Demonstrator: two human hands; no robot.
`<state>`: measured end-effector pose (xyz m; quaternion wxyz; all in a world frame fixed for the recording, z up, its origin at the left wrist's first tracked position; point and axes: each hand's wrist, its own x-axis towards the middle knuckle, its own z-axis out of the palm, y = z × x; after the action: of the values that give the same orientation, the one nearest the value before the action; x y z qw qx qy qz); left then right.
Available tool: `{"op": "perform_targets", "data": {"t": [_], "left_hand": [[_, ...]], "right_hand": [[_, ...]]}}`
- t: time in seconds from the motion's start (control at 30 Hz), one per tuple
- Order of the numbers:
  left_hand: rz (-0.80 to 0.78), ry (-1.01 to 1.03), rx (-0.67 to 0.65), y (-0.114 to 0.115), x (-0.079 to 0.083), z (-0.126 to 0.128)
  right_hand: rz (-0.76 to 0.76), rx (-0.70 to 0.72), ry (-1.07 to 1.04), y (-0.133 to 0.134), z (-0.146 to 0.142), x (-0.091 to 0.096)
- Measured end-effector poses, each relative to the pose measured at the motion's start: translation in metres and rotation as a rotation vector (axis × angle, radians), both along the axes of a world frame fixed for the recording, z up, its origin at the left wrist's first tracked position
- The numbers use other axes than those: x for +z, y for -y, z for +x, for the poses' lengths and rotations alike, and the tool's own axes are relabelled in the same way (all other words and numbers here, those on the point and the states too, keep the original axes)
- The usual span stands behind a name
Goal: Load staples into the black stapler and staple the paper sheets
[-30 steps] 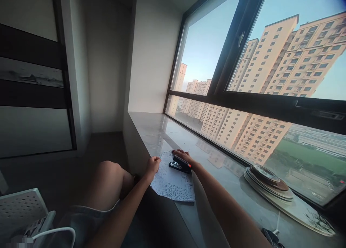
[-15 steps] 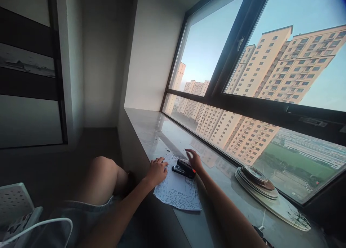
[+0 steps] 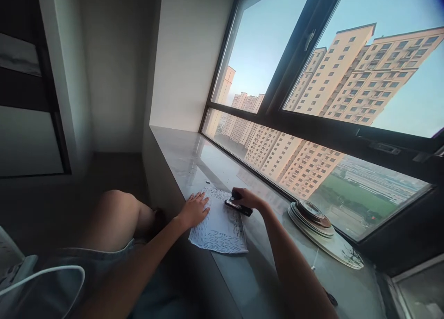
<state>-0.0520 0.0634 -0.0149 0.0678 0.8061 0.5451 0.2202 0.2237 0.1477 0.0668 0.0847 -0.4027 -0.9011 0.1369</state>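
Sheets of paper (image 3: pixel 220 233) covered in dark handwriting lie on the grey window sill, their near corner reaching its front edge. My left hand (image 3: pixel 194 210) rests flat on the left side of the paper, fingers spread. Over the right side of the sheets is a black stapler (image 3: pixel 243 209), its long base showing below my fingers. My right hand (image 3: pixel 249 198) is wrapped over the stapler's upper arm from the window side and covers part of it. A small dark piece, perhaps staples (image 3: pixel 207 182), lies just beyond the paper's far edge.
Several stacked plates (image 3: pixel 314 222) stand on the sill (image 3: pixel 176 147) to the right, close to the window frame (image 3: pixel 243 117). My bare knee (image 3: pixel 116 208) is below the sill on the left. A white cable (image 3: pixel 52 269) loops at the lower left.
My right hand, open beside the stapler before, has closed over it. My left hand has flattened on the paper. The whole view has shifted slightly.
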Motion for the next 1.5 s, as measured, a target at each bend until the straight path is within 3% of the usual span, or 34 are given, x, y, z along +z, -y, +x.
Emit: {"op": "perform_targets", "data": {"t": [0.13, 0.27, 0.4, 0.67, 0.87, 1.23, 1.5], "left_hand": [[-0.009, 0.013, -0.005, 0.001, 0.001, 0.001], [-0.007, 0.015, 0.006, 0.001, 0.002, 0.003], [-0.009, -0.002, 0.004, 0.002, 0.002, 0.003], [-0.016, -0.001, 0.0, 0.001, 0.001, 0.003], [-0.031, 0.014, -0.007, 0.0, 0.002, 0.002], [-0.023, 0.039, -0.004, 0.0, 0.001, 0.002], [-0.007, 0.058, -0.007, -0.003, -0.002, 0.001]], "right_hand": [[-0.059, -0.064, 0.084, -0.001, 0.054, 0.005], [-0.363, -0.037, 0.141, 0.007, 0.076, 0.008], [-0.517, 0.002, 0.252, 0.012, 0.067, 0.015], [-0.46, 0.121, 0.308, 0.023, 0.037, 0.034], [-0.5, 0.058, 0.286, 0.027, 0.021, 0.04], [-0.697, 0.126, 0.17, 0.033, 0.049, 0.054], [-0.734, 0.119, 0.163, 0.033, 0.04, 0.051]]}}
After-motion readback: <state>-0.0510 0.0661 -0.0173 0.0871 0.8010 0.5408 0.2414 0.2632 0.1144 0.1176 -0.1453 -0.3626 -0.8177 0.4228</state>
